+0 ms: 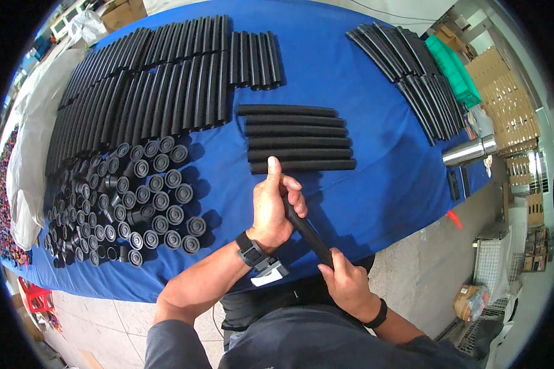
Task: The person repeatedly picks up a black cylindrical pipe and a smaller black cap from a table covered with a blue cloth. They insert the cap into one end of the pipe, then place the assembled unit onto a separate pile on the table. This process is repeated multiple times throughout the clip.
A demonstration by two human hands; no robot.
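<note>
A black tube [311, 236] slants between my two hands over the table's near edge. My right hand [348, 281] is wrapped round its lower end. At the upper end, my left hand [272, 212] has its palm and curled fingers against the tube, with the thumb sticking up. Whether a cap sits inside the left hand cannot be made out. Just beyond, several black tubes [298, 142] lie crosswise in a row. Many round black caps with ringed faces [160, 201] are spread to the left, some tipped on their sides.
Rows of black tubes [154, 98] cover the far left of the blue cloth [326, 67]. More tubes [412, 61] lie far right, beside a green bin [452, 71] and a metal cylinder [469, 150]. A white plastic sheet [34, 141] hangs along the left edge.
</note>
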